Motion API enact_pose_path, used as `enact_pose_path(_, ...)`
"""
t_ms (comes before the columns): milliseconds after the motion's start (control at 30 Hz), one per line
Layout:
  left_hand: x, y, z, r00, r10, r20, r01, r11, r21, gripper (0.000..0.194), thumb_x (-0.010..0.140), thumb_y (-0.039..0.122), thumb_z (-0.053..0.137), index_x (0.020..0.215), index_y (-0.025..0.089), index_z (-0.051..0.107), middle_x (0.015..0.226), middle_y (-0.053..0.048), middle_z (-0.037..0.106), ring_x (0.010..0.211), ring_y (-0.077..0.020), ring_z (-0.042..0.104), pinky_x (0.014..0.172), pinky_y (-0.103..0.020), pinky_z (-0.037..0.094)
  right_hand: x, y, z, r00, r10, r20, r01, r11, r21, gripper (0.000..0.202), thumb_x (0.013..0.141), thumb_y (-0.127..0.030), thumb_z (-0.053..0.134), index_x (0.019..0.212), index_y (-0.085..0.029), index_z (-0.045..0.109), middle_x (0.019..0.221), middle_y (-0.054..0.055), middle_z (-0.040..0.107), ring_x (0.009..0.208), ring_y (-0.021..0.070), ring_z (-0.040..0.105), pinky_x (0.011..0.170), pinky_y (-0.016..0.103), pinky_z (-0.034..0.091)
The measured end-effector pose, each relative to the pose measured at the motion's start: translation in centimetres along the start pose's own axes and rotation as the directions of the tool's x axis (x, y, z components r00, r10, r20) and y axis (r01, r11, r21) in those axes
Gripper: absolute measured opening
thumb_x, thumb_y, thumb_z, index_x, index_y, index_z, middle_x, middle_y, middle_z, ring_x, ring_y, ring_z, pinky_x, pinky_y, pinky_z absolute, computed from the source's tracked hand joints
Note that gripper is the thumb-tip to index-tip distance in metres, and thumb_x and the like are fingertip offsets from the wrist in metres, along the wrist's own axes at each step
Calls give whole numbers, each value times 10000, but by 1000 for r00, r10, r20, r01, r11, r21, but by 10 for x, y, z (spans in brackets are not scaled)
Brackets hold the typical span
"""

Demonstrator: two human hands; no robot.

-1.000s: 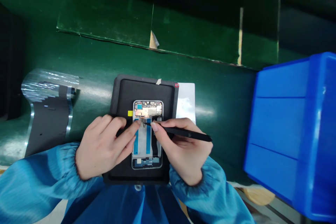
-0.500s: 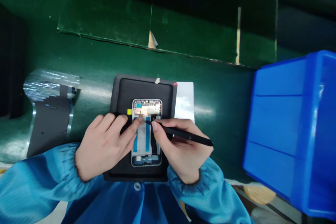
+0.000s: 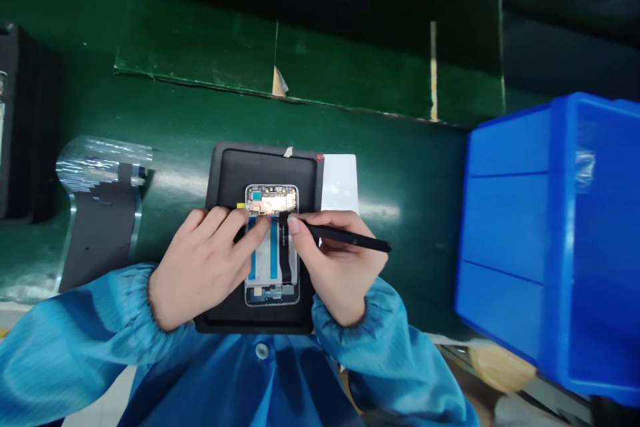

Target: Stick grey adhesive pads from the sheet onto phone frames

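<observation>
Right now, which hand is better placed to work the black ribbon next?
Likely the right hand: it holds the black tool, tip near the black ribbon. The left hand, over the phone, shows no tool.

Bright blue sleeves point(image 3: 90, 333) with gathered cuffs point(image 3: 155, 300) – darker blue front point(image 3: 220, 380), pale round button point(image 3: 261, 351)

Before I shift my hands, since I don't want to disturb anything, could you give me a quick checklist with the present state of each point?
1. Open phone within the tray: ok, its inside faces up.
2. Black tool held in the right hand: ok, between thumb and fingers.
3. Left hand at the phone: ok, a finger reaches over it; how hard it presses, cannot tell.
4. Tool tip off the black strip: cannot tell, too small there.
5. Blue bin apart from the right hand: ok, green table shows between them.
</observation>
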State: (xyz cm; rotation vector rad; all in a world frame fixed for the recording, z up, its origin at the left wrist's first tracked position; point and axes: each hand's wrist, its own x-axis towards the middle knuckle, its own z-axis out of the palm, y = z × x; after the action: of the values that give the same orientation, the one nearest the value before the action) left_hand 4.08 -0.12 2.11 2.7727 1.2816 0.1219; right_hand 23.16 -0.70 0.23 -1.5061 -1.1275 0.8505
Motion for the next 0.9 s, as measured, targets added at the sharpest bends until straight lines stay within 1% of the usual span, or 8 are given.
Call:
enact_pose_path(133, -5, -4, 0, 999, 16, -48, -18, 999, -29, 384, 951, 242, 559, 1331, 233, 613, 1084, -104, 649, 889, -251, 547, 692, -386, 350, 0, 1, -1, 1000, 25, 8, -25, 1000, -4, 168, 763, -185, 834, 847, -235, 698, 813, -5, 776, 744, 182, 769, 698, 310, 656)
enact_pose_path(267, -8, -8, -2, 999, 37, -36, -37, 999, -14, 357, 965, 223, 552, 1310, 278, 625, 1115, -104, 652, 929, -259, 572, 707, -382, 365, 1, 0, 0, 999, 39, 15, -39, 999, -8, 153, 767, -206, 830, 838, -232, 697, 800, -5, 772, 708, 173, 762, 647, 288, 645)
enact_pose_path(333, -8, -8, -2, 998, 43, -47, -43, 999, -5, 356, 967, 238, 556, 1317, 256, 618, 1106, -101, 662, 927, -260, 576, 711, -385, 377, 2, 0, 0, 999, 42, 13, -42, 999, -9, 153, 765, -222, 831, 829, -228, 693, 788, -4, 770, 693, 173, 757, 621, 284, 638)
enact_pose_path(467, -9, -4, 0, 995, 22, -100, -23, 1000, -7, 346, 969, 276, 559, 1289, 162, 627, 1128, -116, 684, 958, -262, 589, 746, -398, 413, 2, 1, 1, 999, 39, 13, -39, 999, -4, 153, 767, -244, 827, 831, -222, 689, 778, -1, 763, 680, 171, 750, 609, 284, 632)
enact_pose_path(600, -10, 1, 2, 997, -15, -79, 17, 1000, 24, 357, 974, 277, 535, 1294, 142, 621, 1168, -129, 693, 981, -270, 597, 774, -414, 428, 2, 2, 2, 1000, 15, 9, -16, 1000, 4, 142, 775, -247, 815, 824, -223, 683, 757, -10, 749, 667, 163, 736, 613, 287, 627)
enact_pose_path(733, -10, 0, 3, 996, 4, -85, -1, 999, 38, 374, 972, 276, 542, 1307, 124, 612, 1174, -129, 689, 983, -272, 594, 777, -413, 436, 1, 4, 3, 1000, -24, 4, 24, 1000, 16, 136, 777, -242, 809, 829, -226, 684, 760, -20, 738, 651, 146, 718, 609, 277, 610)
enact_pose_path(800, -11, -3, 3, 996, 12, -83, -9, 999, 34, 370, 973, 278, 545, 1310, 145, 619, 1146, -124, 691, 972, -266, 594, 769, -407, 439, 1, 6, 3, 999, -33, 7, 33, 999, 6, 133, 785, -257, 804, 833, -225, 684, 766, -17, 738, 654, 146, 715, 614, 282, 607)
enact_pose_path(900, -13, -8, 3, 995, 28, -96, -30, 999, -14, 331, 971, 277, 562, 1282, 214, 655, 1130, -116, 684, 960, -252, 593, 770, -394, 451, 1, 8, 3, 999, -33, 5, 33, 999, 3, 140, 789, -273, 801, 839, -221, 682, 774, -10, 743, 672, 155, 721, 634, 296, 614)
